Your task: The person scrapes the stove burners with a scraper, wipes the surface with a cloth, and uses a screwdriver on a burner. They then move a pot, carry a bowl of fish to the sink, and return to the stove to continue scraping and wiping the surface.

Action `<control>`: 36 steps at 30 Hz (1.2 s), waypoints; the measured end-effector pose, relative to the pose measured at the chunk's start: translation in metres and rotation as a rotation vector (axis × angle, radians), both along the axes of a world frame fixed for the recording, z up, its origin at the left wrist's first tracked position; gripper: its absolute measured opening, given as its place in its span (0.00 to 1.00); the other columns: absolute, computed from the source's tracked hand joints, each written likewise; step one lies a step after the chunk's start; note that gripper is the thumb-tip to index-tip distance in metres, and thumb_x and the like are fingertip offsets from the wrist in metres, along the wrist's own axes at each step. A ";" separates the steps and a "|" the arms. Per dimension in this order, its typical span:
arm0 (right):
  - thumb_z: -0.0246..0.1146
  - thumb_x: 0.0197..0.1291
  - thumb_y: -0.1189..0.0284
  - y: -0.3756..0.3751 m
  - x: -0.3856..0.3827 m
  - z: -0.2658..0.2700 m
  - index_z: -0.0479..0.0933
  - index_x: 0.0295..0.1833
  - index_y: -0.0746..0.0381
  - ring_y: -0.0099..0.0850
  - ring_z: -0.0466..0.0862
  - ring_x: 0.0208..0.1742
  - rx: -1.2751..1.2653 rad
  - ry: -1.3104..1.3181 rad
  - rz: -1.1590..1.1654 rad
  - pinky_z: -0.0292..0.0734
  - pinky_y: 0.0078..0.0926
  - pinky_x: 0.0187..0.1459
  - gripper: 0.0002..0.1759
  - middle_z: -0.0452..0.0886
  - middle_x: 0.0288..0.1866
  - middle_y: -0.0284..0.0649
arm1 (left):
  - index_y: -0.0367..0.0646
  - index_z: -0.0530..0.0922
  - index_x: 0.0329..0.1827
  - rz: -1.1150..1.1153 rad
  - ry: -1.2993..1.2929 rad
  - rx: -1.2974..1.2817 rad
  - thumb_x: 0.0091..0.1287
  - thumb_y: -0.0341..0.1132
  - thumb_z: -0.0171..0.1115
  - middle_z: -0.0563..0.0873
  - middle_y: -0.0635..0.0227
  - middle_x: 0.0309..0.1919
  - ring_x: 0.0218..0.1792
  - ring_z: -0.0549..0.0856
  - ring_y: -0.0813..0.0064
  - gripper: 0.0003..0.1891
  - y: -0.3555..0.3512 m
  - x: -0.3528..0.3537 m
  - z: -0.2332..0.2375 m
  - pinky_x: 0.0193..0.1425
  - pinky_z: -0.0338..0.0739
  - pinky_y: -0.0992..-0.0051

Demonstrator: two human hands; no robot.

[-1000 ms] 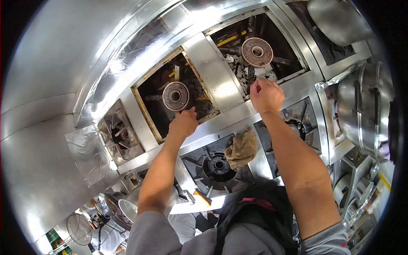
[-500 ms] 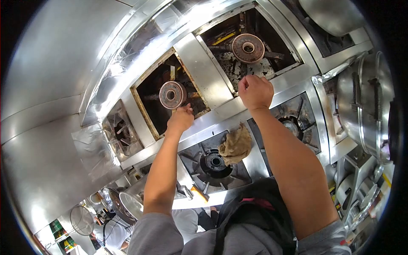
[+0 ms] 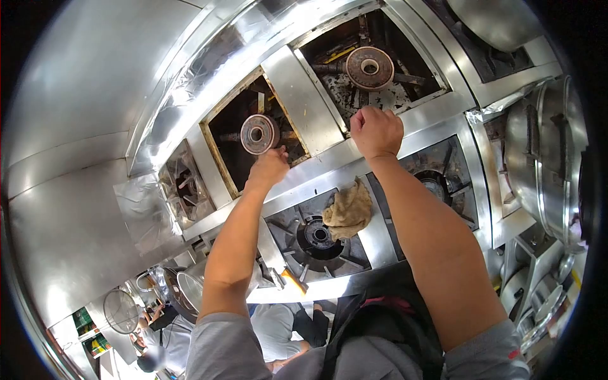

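A steel stove top has two open wells without grates. The left well shows a rusty round burner head (image 3: 256, 134), the right well another burner head (image 3: 369, 68) above flaky debris. My left hand (image 3: 269, 166) is curled over the front rim of the left well, just below its burner head. My right hand (image 3: 377, 130) is a closed fist gripping the front rim of the right well. A bright steel strip (image 3: 304, 101) separates the two wells. What lies under the fingers is hidden.
A crumpled brown cloth (image 3: 348, 210) lies beside a grated front burner (image 3: 315, 235). Another grated burner (image 3: 437, 183) sits to its right. Large steel pots (image 3: 551, 158) crowd the right edge. A foil-wrapped burner (image 3: 183, 183) is at left. An orange-handled tool (image 3: 292, 278) rests on the front edge.
Both hands stay on the well rims and have slid a little along the stove. My left hand is now closer to the left burner head. The view has shifted slightly.
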State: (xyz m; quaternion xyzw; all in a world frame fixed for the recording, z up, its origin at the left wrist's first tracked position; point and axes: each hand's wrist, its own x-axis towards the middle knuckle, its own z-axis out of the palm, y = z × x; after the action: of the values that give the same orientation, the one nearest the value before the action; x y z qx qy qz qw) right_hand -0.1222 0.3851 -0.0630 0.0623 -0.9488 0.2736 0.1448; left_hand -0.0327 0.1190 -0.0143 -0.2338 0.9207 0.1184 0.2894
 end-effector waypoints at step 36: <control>0.68 0.57 0.65 -0.008 0.001 0.012 0.82 0.27 0.54 0.45 0.86 0.36 0.096 -0.070 -0.113 0.82 0.47 0.40 0.08 0.87 0.31 0.37 | 0.60 0.73 0.80 -0.742 -0.140 -0.099 0.81 0.49 0.54 0.93 0.52 0.41 0.45 0.93 0.49 0.26 -0.072 -0.013 0.037 0.50 0.87 0.51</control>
State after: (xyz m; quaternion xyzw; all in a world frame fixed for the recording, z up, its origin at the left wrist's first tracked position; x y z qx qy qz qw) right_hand -0.1209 0.3773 -0.0514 0.0059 -0.9673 0.2214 0.1235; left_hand -0.0461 0.0468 0.0222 0.0943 0.9252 -0.0551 0.3633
